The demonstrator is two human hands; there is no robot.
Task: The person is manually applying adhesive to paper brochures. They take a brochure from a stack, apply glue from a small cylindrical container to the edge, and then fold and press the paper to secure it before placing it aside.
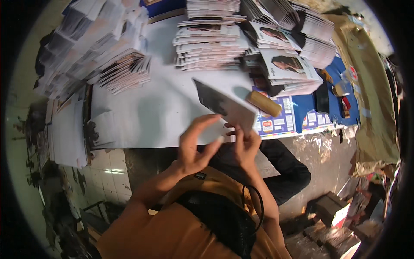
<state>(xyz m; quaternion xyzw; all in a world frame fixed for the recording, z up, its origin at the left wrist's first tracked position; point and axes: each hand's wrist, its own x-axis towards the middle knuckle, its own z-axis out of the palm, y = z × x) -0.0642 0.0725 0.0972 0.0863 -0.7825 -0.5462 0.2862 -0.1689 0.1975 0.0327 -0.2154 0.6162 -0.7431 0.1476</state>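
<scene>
Above the near edge of the white-topped table, a thin printed booklet or folded sheet [230, 110], dark at one end and pale at the other, is tilted up at a slant. My right hand [246, 146] pinches its lower edge between thumb and fingers. Just left of it, my left hand [194, 149] is open, with thumb and fingers spread. Its fingertips come close to the sheet; whether they touch it I cannot tell. A tan cylinder [264, 103] lies on the table right beside the sheet.
Stacked booklets [209, 45] stand at the table's far middle, with more booklet piles [289, 67] to the right. Folded pages [99, 39] heap up at far left, near a fanned bundle [123, 71]. A clear cup [343, 88] sits at the right on blue sheeting.
</scene>
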